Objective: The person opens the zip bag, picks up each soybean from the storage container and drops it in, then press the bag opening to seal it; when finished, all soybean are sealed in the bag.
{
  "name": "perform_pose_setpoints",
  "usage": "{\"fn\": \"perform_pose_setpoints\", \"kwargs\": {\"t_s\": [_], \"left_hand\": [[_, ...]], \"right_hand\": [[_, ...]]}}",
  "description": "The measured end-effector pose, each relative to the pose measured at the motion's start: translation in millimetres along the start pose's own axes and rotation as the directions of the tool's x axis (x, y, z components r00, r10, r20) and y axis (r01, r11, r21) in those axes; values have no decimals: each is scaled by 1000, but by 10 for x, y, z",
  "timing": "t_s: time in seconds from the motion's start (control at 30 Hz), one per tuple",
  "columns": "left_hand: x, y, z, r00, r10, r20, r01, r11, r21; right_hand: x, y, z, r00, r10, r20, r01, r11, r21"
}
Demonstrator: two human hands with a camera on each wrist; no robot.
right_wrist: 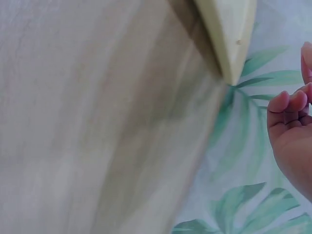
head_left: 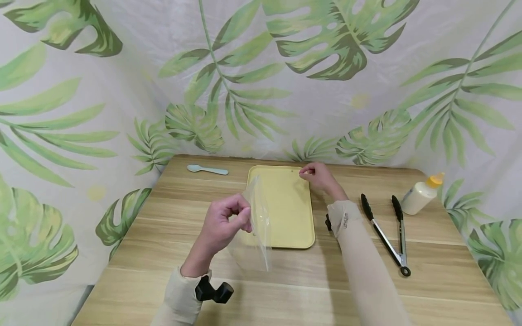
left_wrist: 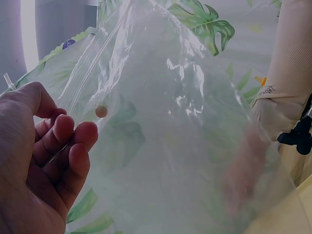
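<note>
My left hand [head_left: 228, 222] pinches the edge of a clear zip bag [head_left: 261, 244], which hangs over the tray's left side and the table. In the left wrist view a small tan ball [left_wrist: 101, 111] shows against the plastic beside the fingertips; whether it lies inside, I cannot tell. My right hand [head_left: 320, 176] is at the far right corner of a yellow tray [head_left: 287, 208], fingers bent and tips close together. Anything between those tips is too small to make out. A tiny round speck [right_wrist: 239, 42] shows on the tray in the right wrist view.
A pale blue spoon [head_left: 208, 170] lies at the table's back left. Black-tipped metal tongs [head_left: 387, 240] lie spread to the right of my right forearm. Beyond them stands a white bottle [head_left: 418, 198] with a yellow cap. A leaf-print curtain [head_left: 244, 90] hangs behind the wooden table [head_left: 293, 290].
</note>
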State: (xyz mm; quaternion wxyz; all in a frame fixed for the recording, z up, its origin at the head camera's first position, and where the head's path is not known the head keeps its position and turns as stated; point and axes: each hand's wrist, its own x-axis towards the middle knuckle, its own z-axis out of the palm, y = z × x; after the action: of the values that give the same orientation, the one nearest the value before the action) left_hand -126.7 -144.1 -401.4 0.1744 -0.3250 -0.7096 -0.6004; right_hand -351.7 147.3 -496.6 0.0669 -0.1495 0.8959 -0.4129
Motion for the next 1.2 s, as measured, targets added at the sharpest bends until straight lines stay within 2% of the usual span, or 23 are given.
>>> {"fn": "perform_pose_setpoints", "kwargs": {"t_s": [0.2,0.43,0.57,0.83,1.2], "left_hand": [[5,-15,7,1000,-5,0,5,1000,-4],[9,-26,19,1000,-5,10,5,1000,-3],[12,-30,23,1000,4,10,-4,1000,-7],[13,-33,29,1000,5,10,-5,1000,-17],[7,-43,34,1000,-14,12,14,1000,-20]], "right_hand": [[-73,-148,-45,995,-101,-9,101,995,-17],[-246,-468,-87,981,-191,-12,191,981,-28],[-379,-709,-116,961,-275,-4,275,961,-25],[-731,-1216,-146,871,-490,-35,490,872,-11],[-1157,-1632,-157,744,-666,-54,668,742,56]]}}
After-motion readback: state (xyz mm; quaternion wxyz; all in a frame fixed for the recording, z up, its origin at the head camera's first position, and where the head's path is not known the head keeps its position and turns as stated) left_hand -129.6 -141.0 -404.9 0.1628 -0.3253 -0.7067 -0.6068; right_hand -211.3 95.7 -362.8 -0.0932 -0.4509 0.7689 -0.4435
